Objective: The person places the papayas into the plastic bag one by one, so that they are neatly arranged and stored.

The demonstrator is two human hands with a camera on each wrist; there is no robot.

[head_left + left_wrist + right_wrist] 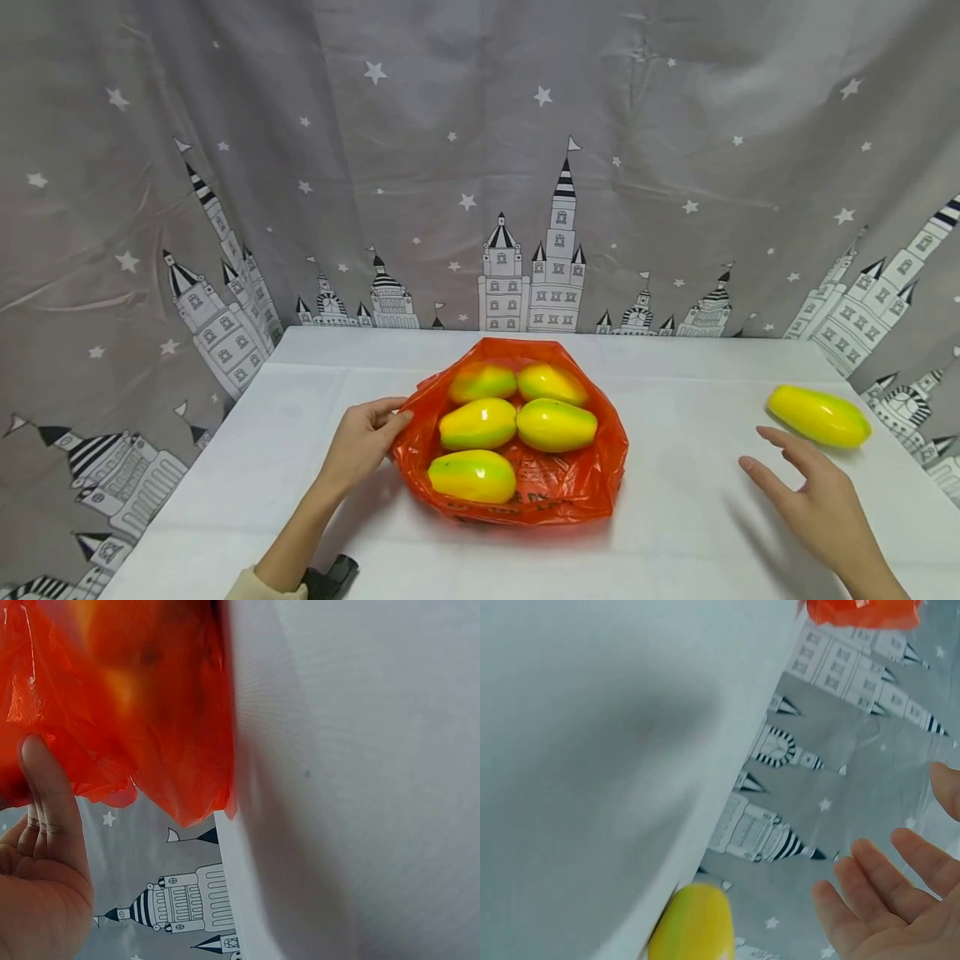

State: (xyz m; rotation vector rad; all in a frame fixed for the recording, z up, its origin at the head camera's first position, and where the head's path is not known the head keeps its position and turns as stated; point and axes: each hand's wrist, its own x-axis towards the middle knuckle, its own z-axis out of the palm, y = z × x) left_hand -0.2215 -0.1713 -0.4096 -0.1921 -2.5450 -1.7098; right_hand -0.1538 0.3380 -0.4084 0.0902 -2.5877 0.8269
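Note:
A red plastic bag point(551, 479) lies mouth-up on the table, with several yellow-green papayas point(480, 425) inside it. My left hand point(367, 442) pinches the bag's left rim between thumb and fingers; in the left wrist view the thumb point(52, 795) lies against the red plastic. Over the right side of the table is my right hand point(813, 500), its fingers spread and nothing in them. One more papaya point(821, 415) lies on the table just beyond that hand; its end also shows in the right wrist view.
A white cloth covers the table point(675, 400). Behind it hangs a grey curtain point(480, 125) printed with castles and stars. A black object point(333, 577) sits by the left wrist at the front edge.

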